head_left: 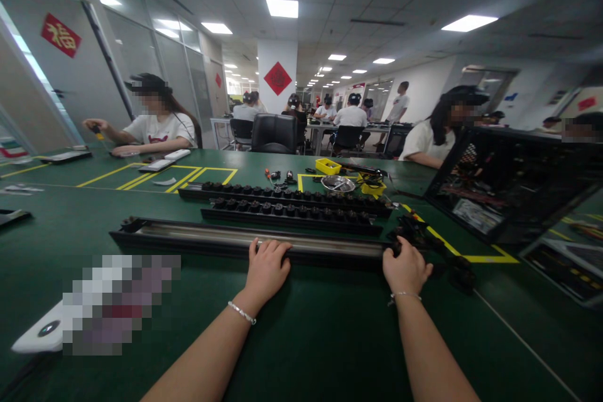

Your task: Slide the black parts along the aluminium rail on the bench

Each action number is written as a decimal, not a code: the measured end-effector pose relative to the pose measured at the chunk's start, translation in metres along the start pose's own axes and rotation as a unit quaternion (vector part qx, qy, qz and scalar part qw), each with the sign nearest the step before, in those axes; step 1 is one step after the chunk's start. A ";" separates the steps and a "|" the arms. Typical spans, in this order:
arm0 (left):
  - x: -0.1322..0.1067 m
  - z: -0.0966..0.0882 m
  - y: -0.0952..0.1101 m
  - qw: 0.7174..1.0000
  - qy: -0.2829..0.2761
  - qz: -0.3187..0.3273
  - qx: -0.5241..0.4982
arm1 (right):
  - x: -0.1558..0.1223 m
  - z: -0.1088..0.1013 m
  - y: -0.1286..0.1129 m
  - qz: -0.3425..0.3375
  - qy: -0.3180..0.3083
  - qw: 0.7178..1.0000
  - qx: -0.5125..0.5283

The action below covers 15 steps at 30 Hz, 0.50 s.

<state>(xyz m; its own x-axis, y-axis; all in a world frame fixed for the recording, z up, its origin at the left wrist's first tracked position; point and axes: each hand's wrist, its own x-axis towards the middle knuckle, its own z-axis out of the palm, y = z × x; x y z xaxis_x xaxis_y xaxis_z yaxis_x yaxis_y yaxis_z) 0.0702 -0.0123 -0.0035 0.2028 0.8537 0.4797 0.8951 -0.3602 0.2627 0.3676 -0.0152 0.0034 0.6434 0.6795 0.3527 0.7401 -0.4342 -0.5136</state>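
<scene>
A long black metal channel (207,233) with a bare silvery inside lies across the table before me. It looks like the casing of a power strip. My left hand (269,264) grips its near wall around the middle, fingers curled over the rim. At the channel's right end, my right hand (406,267) has its thumb and forefinger closed around a small dark part (397,249), whose kind I cannot make out. Just behind lie two long black strips, a nearer one (292,218) and a farther one (188,192), each bearing a row of round black socket-like pieces.
On the right stands an open black computer case (499,195). Black cable and plugs (464,273) lie by my right hand. Farther back are a yellow bin (328,166) and a metal dish (338,184). A phone (51,326) rests at left. Co-workers sit across the table.
</scene>
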 end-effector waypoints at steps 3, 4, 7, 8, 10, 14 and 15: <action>0.000 0.000 0.000 1.000 0.000 -0.001 -0.005 | 0.000 0.002 0.002 -0.004 0.004 1.000 -0.003; 0.000 0.000 0.000 1.000 -0.001 0.000 -0.006 | 0.001 0.002 0.002 -0.004 0.006 1.000 -0.005; 0.000 0.001 0.000 1.000 0.003 0.000 -0.004 | 0.001 0.003 0.005 -0.003 0.006 1.000 -0.013; 0.000 0.001 0.000 1.000 0.004 0.000 -0.002 | 0.002 0.003 0.006 -0.003 0.006 1.000 -0.015; 0.000 0.001 0.000 1.000 0.005 0.000 0.001 | 0.003 0.003 0.008 -0.006 0.008 1.000 -0.018; 0.000 0.000 0.001 1.000 0.001 0.000 0.003 | 0.004 0.003 0.011 -0.023 0.015 1.000 -0.007; 0.000 0.000 0.001 1.000 0.002 -0.001 0.003 | 0.004 0.003 0.011 -0.025 0.017 1.000 -0.003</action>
<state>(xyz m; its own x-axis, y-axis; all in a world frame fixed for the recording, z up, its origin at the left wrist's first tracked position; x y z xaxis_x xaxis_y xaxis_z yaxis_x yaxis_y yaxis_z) 0.0708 -0.0129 -0.0029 0.1999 0.8522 0.4835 0.8973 -0.3574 0.2590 0.3778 -0.0157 -0.0038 0.6124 0.6799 0.4034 0.7719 -0.4039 -0.4910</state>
